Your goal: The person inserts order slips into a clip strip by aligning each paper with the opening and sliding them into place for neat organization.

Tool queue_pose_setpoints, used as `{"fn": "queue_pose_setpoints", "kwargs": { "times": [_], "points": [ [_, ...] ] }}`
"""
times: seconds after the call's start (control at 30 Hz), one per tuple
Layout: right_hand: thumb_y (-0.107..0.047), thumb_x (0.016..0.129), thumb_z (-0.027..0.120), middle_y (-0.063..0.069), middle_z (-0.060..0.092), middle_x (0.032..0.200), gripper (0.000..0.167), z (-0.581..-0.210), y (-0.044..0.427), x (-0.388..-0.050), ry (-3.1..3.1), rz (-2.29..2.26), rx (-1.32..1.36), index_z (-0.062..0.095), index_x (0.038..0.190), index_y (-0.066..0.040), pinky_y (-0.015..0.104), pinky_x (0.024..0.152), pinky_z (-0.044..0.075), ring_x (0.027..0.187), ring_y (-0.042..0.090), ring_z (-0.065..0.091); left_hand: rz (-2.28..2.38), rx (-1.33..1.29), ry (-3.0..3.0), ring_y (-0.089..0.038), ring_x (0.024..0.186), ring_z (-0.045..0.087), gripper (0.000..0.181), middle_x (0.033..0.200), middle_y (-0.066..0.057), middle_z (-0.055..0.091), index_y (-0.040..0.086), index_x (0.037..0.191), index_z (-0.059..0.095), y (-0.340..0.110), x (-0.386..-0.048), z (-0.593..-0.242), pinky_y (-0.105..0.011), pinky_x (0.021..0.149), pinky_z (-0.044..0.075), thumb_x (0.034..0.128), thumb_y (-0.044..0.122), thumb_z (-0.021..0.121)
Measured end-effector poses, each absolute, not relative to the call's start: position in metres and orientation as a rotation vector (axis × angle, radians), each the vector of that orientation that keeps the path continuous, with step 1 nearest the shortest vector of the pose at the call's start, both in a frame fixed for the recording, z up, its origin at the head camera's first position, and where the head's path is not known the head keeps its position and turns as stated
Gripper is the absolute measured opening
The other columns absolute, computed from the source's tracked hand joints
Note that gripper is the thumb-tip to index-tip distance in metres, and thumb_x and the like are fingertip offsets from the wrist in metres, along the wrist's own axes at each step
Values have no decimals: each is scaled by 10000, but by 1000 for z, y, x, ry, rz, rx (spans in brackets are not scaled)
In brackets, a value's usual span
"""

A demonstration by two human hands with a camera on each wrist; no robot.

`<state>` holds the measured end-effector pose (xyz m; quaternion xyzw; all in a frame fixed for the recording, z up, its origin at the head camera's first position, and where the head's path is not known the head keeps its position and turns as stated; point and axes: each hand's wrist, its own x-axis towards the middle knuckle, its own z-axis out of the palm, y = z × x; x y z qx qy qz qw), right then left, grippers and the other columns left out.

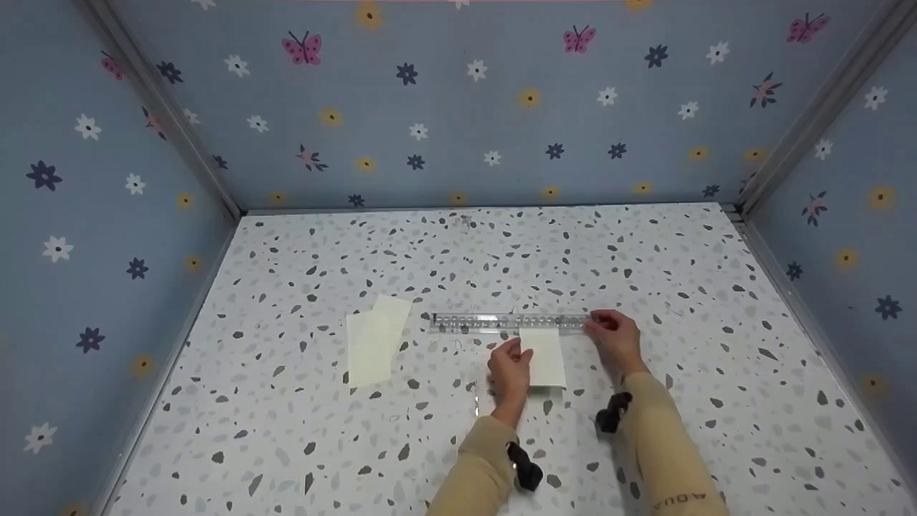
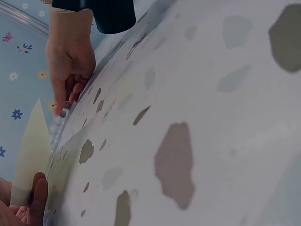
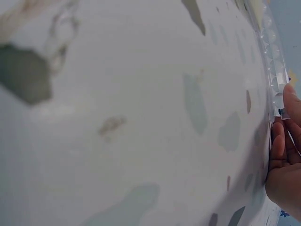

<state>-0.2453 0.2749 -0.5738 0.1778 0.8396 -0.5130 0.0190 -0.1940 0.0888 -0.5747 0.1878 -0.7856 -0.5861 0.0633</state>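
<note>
A pale yellow paper piece (image 1: 546, 358) stands in front of a long clear plastic strip (image 1: 476, 323) with a row of round shapes along it. My left hand (image 1: 509, 369) pinches the paper at its left side. In the left wrist view the paper (image 2: 30, 155) is raised off the tabletop, with the thumb against its lower part. My right hand (image 1: 617, 340) pinches the strip's right end between thumb and fingers. Seen from the right wrist, the strip (image 3: 273, 56) lies along the tabletop, its end at the thumb. The paper's top edge meets the strip's front side.
Two more pale yellow paper pieces (image 1: 369, 351) lie overlapping to the left of the strip. The speckled white tabletop (image 1: 286, 423) is bounded by a blue flowered back wall (image 1: 458, 86) and similar side panels.
</note>
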Motion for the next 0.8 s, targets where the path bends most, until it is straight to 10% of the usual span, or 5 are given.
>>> {"fn": "queue_pose_setpoints", "kwargs": {
  "times": [0.8],
  "points": [
    [-217,797,655,76,542,1010,352,-580,274,-248,2605,-1635,590,569,1114,-89,284,749,397,880,191,485,-1739,498,-2420,-95,670,580,264,777,0,640,49,1000,652,100,-193,-575,-260,602,456,744,98,696]
  ]
}}
